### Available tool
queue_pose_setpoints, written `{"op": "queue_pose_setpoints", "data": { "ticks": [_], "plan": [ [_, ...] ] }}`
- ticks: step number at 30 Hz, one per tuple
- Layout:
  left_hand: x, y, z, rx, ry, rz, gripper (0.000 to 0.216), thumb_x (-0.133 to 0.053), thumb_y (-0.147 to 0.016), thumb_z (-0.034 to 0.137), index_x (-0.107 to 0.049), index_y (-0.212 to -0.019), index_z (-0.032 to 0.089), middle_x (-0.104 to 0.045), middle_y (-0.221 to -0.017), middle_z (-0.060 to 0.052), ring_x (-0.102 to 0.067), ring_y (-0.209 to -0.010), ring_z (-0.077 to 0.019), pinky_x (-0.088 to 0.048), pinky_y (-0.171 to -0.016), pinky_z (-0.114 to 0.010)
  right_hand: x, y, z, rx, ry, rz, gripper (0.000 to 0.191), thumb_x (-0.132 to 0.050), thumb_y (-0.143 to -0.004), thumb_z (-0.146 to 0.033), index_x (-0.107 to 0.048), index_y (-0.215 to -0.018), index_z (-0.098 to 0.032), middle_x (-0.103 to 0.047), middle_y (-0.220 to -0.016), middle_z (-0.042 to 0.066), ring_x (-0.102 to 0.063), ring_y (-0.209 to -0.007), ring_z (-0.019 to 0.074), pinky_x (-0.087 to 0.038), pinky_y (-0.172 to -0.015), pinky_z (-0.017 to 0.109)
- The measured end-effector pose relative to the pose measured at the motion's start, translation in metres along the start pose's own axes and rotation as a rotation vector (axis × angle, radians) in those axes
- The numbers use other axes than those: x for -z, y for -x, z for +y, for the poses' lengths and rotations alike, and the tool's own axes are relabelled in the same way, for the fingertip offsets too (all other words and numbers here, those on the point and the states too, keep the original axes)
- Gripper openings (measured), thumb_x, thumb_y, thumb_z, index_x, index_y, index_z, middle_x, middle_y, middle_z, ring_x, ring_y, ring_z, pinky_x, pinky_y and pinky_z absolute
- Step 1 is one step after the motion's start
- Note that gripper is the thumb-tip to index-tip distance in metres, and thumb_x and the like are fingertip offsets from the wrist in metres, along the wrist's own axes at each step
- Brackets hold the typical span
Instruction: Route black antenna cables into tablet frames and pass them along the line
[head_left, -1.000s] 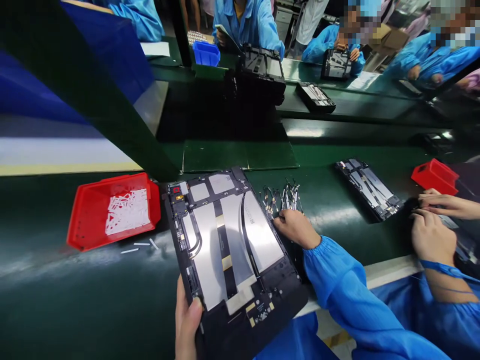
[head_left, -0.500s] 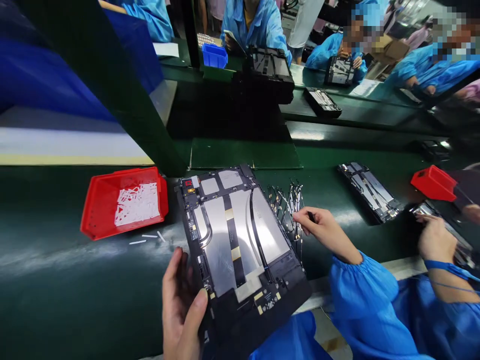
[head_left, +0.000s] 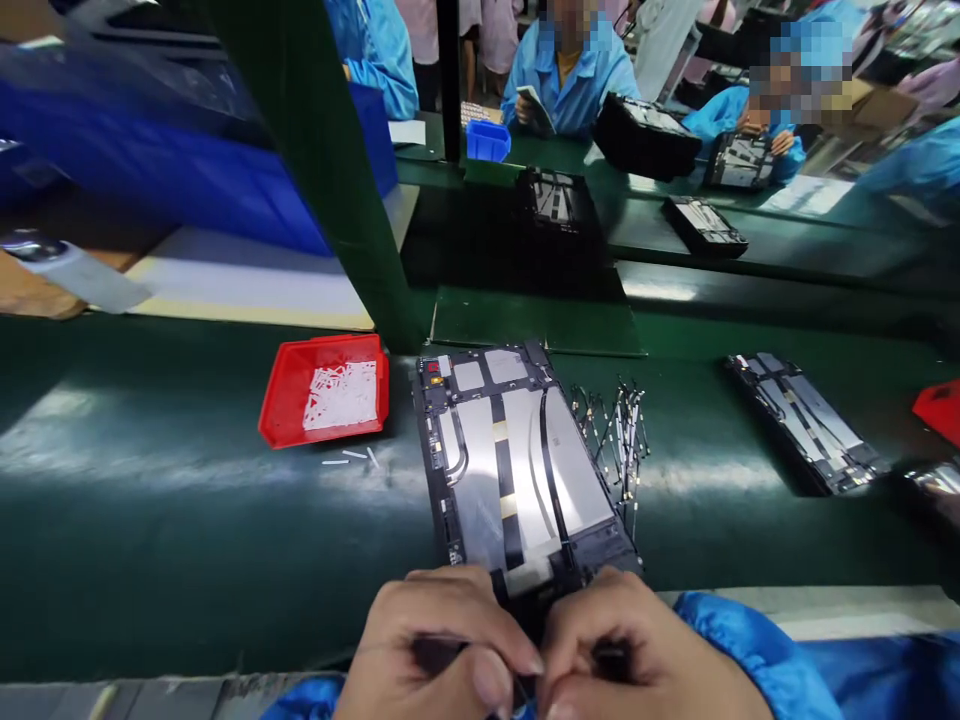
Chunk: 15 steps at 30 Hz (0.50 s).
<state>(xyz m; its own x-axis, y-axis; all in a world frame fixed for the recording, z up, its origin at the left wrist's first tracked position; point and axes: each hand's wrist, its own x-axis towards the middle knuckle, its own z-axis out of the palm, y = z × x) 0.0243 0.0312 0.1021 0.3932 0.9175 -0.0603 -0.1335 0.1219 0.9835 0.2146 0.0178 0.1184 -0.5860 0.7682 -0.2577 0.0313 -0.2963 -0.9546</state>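
Observation:
An opened tablet [head_left: 525, 440] lies on the green bench with its silvery batteries and dark ribbon cables facing up. My left hand [head_left: 442, 650] and my right hand [head_left: 637, 650] are close together over its near end. Both have fingers pinched, fingertips almost touching. Something thin and dark shows between them, too small and hidden to name. The hands cover the tablet's lower circuit board. Against its right side lies a bunch of thin black cables [head_left: 622, 440] with pale sections and small metal ends.
On the left stands a red bin [head_left: 271, 400] with white strips; a few loose strips [head_left: 354, 456] lie in front of it. Another opened tablet [head_left: 806, 420] lies to the right. A green post [head_left: 337, 200] rises at the back left. People in blue work across the bench.
My left hand has let go of the tablet, which now rests on the bench. My right hand has come from the cable bunch to meet the left. The view has swung left.

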Motion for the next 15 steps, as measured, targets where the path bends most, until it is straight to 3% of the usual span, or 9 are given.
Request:
{"op": "queue_pose_setpoints", "data": {
  "ticks": [2, 5, 10, 13, 15],
  "plan": [
    [0.002, 0.0, -0.001, 0.011, 0.017, 0.026, 0.031, -0.068, -0.081, 0.051, -0.077, -0.065, 0.025, -0.059, -0.041, -0.002, -0.054, -0.045, -0.0133, -0.044, -0.048, -0.022, -0.002, -0.006, 0.002, 0.014, -0.017, 0.035, 0.025, -0.066, -0.085, -0.038, -0.067, -0.073, -0.016, -0.047, -0.057, -0.005, -0.039, -0.051, 0.0044, -0.031, -0.048, 0.017],
    [0.004, 0.001, -0.003, 0.04, -0.094, -0.014, 0.025, -0.07, -0.08, 0.042, -0.077, -0.066, 0.023, -0.067, -0.051, -0.005, -0.056, -0.049, -0.0148, -0.044, -0.05, -0.025, -0.001, -0.009, 0.002, 0.017, 0.015, 0.131, 0.018, -0.073, -0.08, -0.035, -0.07, -0.079, -0.017, -0.04, -0.054, -0.008, -0.033, -0.05, 0.0038, -0.026, -0.047, 0.017],
    [0.006, 0.003, -0.005, 0.079, -0.222, -0.107, 0.015, -0.072, -0.08, 0.033, -0.079, -0.07, 0.023, -0.071, -0.06, -0.005, -0.06, -0.054, -0.0153, -0.046, -0.053, -0.025, -0.005, -0.009, 0.003, -0.101, 0.024, 0.106, 0.029, -0.081, -0.072, -0.034, -0.062, -0.06, -0.016, -0.039, -0.049, -0.009, -0.03, -0.045, 0.0026, -0.022, -0.041, 0.017],
    [0.012, 0.009, -0.009, 0.04, -0.203, 0.007, 0.01, -0.071, -0.081, 0.031, -0.079, -0.084, 0.026, -0.068, -0.059, -0.002, -0.058, -0.053, -0.013, -0.047, -0.053, -0.022, -0.009, -0.01, 0.003, -0.074, 0.105, 0.1, 0.021, -0.077, -0.077, -0.03, -0.065, -0.065, -0.018, -0.055, -0.054, -0.006, -0.042, -0.047, 0.0036, -0.033, -0.045, 0.015],
    [0.015, 0.018, -0.013, 0.03, -0.192, 0.201, 0.01, -0.071, -0.08, 0.033, -0.078, -0.085, 0.027, -0.067, -0.066, -0.002, -0.06, -0.06, -0.0137, -0.05, -0.058, -0.021, -0.009, -0.011, 0.001, -0.041, 0.22, 0.176, 0.013, -0.074, -0.08, -0.031, -0.07, -0.072, -0.021, -0.066, -0.062, -0.003, -0.055, -0.053, 0.0065, -0.042, -0.05, 0.016]
  ]
}}
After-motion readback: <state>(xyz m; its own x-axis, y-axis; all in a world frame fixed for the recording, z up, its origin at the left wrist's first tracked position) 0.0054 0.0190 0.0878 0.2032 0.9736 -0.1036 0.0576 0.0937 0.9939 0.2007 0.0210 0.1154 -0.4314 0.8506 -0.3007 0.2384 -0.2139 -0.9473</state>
